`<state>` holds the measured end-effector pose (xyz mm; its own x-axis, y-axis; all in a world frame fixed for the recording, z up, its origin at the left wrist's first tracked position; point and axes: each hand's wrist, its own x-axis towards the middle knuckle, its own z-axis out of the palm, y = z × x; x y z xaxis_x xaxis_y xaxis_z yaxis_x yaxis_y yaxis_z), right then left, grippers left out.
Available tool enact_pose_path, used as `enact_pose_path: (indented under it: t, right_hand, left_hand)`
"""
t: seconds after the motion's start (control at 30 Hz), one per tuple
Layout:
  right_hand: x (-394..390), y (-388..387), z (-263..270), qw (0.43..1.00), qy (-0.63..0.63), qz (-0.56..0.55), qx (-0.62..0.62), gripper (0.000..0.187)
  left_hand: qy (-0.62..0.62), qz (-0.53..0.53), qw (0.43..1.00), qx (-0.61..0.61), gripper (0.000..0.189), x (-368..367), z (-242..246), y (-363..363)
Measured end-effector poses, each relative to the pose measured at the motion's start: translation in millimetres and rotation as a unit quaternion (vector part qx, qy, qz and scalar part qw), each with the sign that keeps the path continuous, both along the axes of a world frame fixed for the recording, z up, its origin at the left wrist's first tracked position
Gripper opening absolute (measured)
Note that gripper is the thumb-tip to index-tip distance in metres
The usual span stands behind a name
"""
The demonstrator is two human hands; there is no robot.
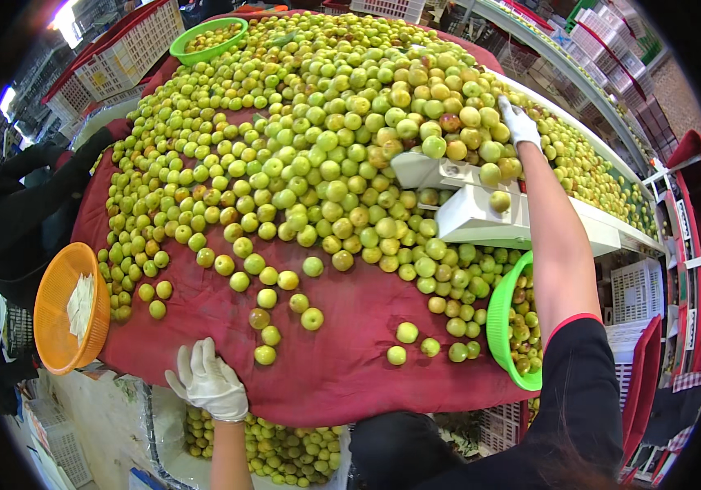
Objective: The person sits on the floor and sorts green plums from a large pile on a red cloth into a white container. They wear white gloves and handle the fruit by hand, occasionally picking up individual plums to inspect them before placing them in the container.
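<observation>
My left hand (pixel 208 381), in a white glove, rests with fingers apart on the near edge of the red cloth (pixel 350 343); nothing is in it. My right hand (pixel 519 124), gloved in white, reaches far out to the white conveyor's side, against a heap of green round fruit (pixel 326 141); whether it grips a fruit is hidden. The fruit, some tinged yellow or reddish, spreads over most of the cloth. A few loose fruits (pixel 407 332) lie near the front. The white end piece (pixel 479 214) of the conveyor juts out below my right forearm.
A green basket (pixel 500 324) of fruit stands under my right arm; another green basket (pixel 206 55) sits far left. An orange basket (pixel 71 306) holds paper slips. A lined crate of fruit (pixel 289 450) is below the front edge. A person's dark sleeve (pixel 50 184) reaches in at left.
</observation>
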<state>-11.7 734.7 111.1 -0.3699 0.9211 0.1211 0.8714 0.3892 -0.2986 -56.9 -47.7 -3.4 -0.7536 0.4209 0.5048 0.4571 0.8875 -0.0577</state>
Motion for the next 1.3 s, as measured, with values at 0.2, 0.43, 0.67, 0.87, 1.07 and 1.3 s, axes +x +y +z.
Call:
enact_pose_path:
  t: [0.2, 0.43, 0.67, 0.87, 1.07, 1.3]
  right_hand:
    - [-87, -23, 4, 0.994, -0.053, 0.095, -0.028, 0.095]
    - [-180, -138, 12, 0.965, -0.001, 0.110, -0.237, 0.099]
    - [-245, -258, -31, 0.938, -0.083, 0.233, -0.243, 0.095]
    - [-260, -373, -58, 0.877, -0.089, 0.452, -0.138, 0.077]
    - [-230, -515, -54, 0.903, -0.002, 0.391, -0.179, 0.070]
    - [-116, -577, -47, 0.849, 0.034, 0.521, -0.084, 0.058]
  left_hand:
    - [0.009, -0.005, 0.999, 0.038, 0.039, -1, -5, 0]
    - [-0.008, -0.004, 0.999, 0.047, 0.042, -2, -5, -3]
    - [-0.004, -0.001, 0.998, 0.060, 0.040, -2, -7, -4]
    - [-0.010, 0.009, 0.999, 0.049, 0.036, -1, -7, -3]
    - [0.014, -0.012, 0.999, 0.051, 0.039, 0, -3, 0]
    - [-0.043, -0.003, 0.999, 0.021, 0.048, 5, 2, -3]
